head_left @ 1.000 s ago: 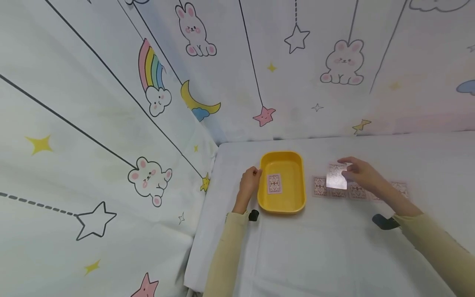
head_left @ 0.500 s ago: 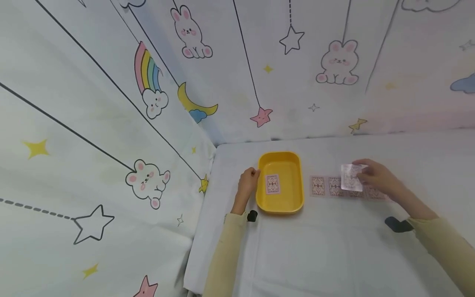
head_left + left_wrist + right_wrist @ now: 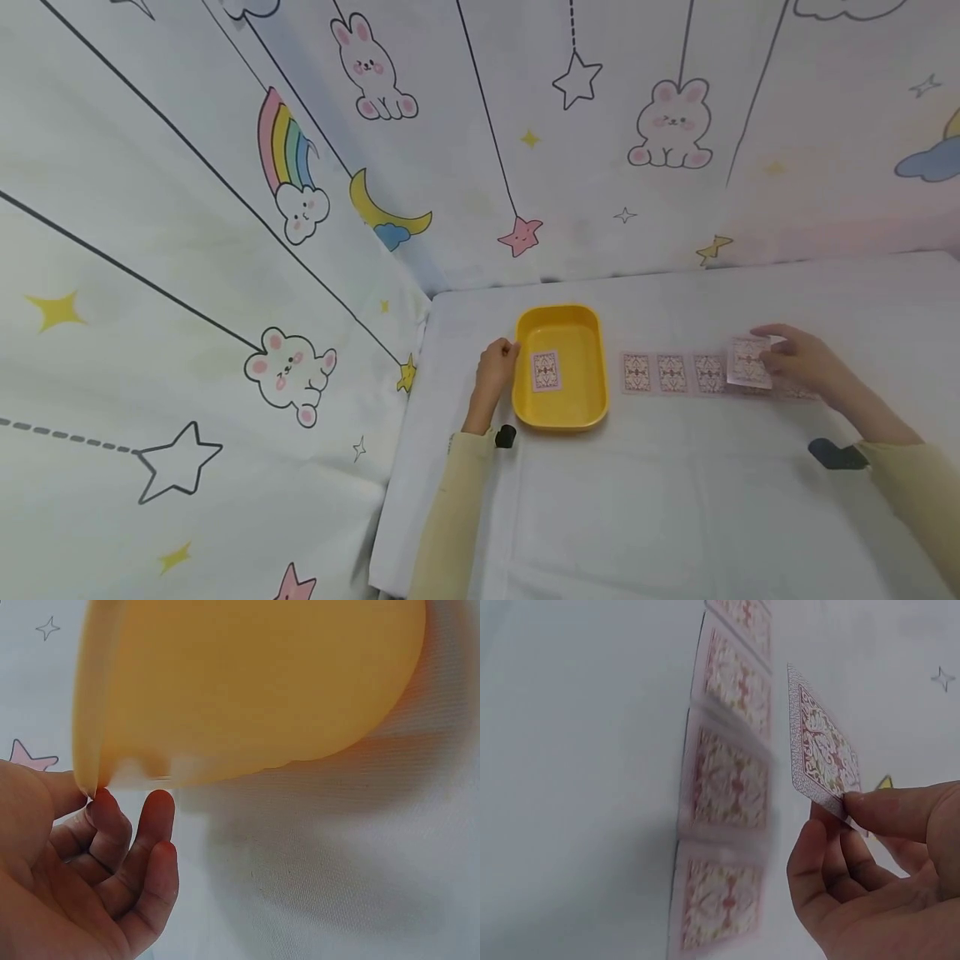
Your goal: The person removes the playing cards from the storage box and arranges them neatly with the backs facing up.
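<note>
A playing card (image 3: 746,363), back side up with a red pattern, is pinched by my right hand (image 3: 804,360) above the right part of a row of cards (image 3: 637,372). In the right wrist view, my thumb presses the near corner of this tilted card (image 3: 823,746), and the fingers curl under it. My left hand (image 3: 496,365) pinches the left rim of a yellow tray (image 3: 579,387). The left wrist view shows the thumb and a finger at the edge of the tray (image 3: 262,690). One patterned card (image 3: 546,371) lies face down inside the tray, towards its left side.
The row of face-down cards (image 3: 731,780) lies side by side on the white-covered table (image 3: 622,508), right of the tray. Printed cloth (image 3: 450,158) hangs behind and to the left. A dark wrist camera (image 3: 836,455) sits under the right wrist.
My right hand has moved right along the row with the card in its fingers, uncovering the cards on the left. My left hand stays at the tray's rim. The view shifts slightly.
</note>
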`<state>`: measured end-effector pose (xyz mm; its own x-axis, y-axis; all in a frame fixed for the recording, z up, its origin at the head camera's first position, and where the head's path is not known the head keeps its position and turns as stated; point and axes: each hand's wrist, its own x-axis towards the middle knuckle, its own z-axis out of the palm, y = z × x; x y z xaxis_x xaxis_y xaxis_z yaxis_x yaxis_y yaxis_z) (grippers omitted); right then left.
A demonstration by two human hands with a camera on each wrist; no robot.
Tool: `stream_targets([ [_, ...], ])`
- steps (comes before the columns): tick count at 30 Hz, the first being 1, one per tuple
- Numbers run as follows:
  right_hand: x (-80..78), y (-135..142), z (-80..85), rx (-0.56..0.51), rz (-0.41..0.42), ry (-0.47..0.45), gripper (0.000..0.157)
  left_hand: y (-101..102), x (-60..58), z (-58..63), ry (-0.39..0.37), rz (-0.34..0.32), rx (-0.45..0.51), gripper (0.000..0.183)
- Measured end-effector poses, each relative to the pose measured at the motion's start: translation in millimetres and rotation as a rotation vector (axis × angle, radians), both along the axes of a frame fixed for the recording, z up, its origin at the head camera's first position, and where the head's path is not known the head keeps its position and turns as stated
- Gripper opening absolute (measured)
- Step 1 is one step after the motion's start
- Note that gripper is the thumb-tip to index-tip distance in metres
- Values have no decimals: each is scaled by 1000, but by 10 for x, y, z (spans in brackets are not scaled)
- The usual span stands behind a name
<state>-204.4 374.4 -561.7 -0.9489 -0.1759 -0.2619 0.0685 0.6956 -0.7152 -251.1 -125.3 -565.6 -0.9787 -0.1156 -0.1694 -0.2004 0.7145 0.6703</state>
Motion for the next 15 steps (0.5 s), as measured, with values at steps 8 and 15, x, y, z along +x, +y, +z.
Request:
stream_targets([
  [8, 60, 369, -110, 13, -7, -46, 59, -3, 10, 27, -9, 6, 18, 30],
  [15, 103, 577, -176, 22, -13, -31, 54, 7, 15, 55, -12, 3, 19, 31],
])
